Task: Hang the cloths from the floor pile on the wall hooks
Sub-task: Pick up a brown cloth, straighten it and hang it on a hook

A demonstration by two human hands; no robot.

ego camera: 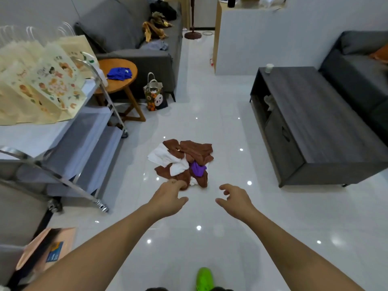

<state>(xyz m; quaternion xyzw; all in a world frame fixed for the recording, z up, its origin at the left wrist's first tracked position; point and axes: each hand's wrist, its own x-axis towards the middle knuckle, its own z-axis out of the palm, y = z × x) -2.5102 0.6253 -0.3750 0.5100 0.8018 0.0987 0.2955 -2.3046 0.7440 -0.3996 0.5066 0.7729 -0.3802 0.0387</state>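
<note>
A pile of cloths (184, 160) lies on the glossy white floor: several brown ones, a white one (168, 159) and a small purple one (197, 169). My left hand (171, 196) reaches down to the pile's near edge, its fingertips at a brown cloth (184, 180); whether it grips the cloth I cannot tell. My right hand (235, 199) hovers just right of the pile with loosely curled fingers, holding nothing. No wall hooks are in view.
A metal trolley (69, 148) with paper bags stands at the left, a round wooden table (119, 80) and a grey sofa (134, 38) behind it. A dark low cabinet (310, 127) stands at the right. A patterned bag (155, 95) sits on the floor. A green shoe (204, 279) shows below.
</note>
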